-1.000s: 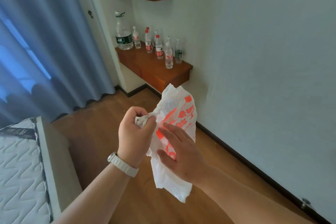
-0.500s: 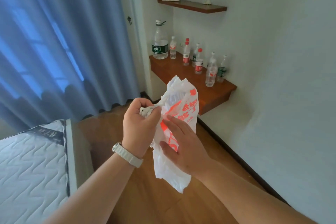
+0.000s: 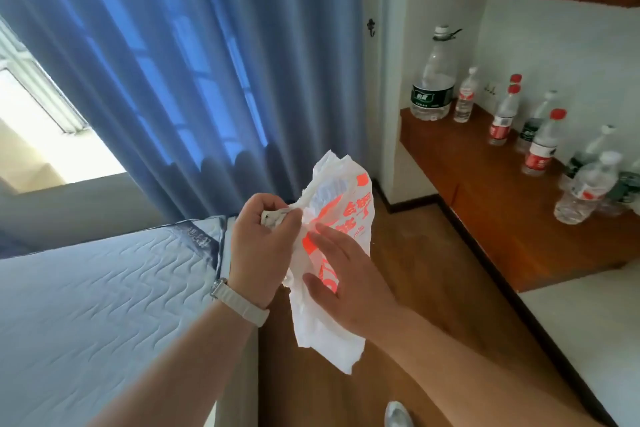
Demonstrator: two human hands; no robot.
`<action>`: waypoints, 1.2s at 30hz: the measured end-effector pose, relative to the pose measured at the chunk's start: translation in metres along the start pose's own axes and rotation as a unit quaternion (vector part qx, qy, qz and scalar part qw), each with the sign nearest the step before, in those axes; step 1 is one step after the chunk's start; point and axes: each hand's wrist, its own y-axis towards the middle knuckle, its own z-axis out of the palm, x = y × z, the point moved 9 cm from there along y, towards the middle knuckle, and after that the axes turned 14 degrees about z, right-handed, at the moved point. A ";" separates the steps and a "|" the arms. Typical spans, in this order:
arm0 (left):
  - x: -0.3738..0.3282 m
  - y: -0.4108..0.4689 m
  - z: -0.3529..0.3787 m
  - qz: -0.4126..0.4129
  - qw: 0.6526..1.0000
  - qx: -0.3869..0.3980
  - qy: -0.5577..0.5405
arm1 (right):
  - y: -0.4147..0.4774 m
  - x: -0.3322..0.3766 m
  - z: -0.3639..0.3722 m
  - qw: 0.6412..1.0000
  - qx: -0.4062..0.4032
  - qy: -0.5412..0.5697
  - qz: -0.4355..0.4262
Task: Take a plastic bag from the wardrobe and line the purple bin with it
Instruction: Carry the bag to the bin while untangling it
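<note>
The left hand (image 3: 258, 246) is clenched around the bunched top of a white plastic bag (image 3: 332, 218) with red printing, and the crumpled plastic shows between its curled fingers. A pale watch strap (image 3: 239, 302) sits on that wrist. The bag hangs down from this grip in mid-air, its upper part puffed out to the right of the fist and its lower end dangling free below both hands, over the wooden floor (image 3: 415, 270).

The right hand (image 3: 349, 284) lies flat against the front of the bag, just right of and a little below the left grip. Its fingers are spread and straight, pressed on the printed side rather than closed on anything, so this hand is released.

To the left of the grip lies a quilted mattress (image 3: 104, 305), its corner just behind the left wrist. Behind and above hangs a blue curtain (image 3: 173, 80). Well to the right stands a brown wooden desk (image 3: 485, 204) against the wall, carrying several clear water bottles (image 3: 433, 80).
</note>
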 end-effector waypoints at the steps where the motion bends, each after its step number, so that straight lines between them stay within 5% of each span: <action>1: 0.006 0.015 0.001 -0.004 1.000 -0.008 0.012 | 0.019 -0.001 0.005 1.000 0.013 0.004 -0.006; 16: 0.112 0.193 -0.014 -0.018 0.989 -0.123 0.075 | 0.234 0.011 0.099 0.988 0.121 0.021 -0.093; 36: 0.324 0.473 -0.077 -0.053 0.988 -0.100 -0.101 | 0.507 0.067 0.281 0.986 0.120 -0.098 -0.066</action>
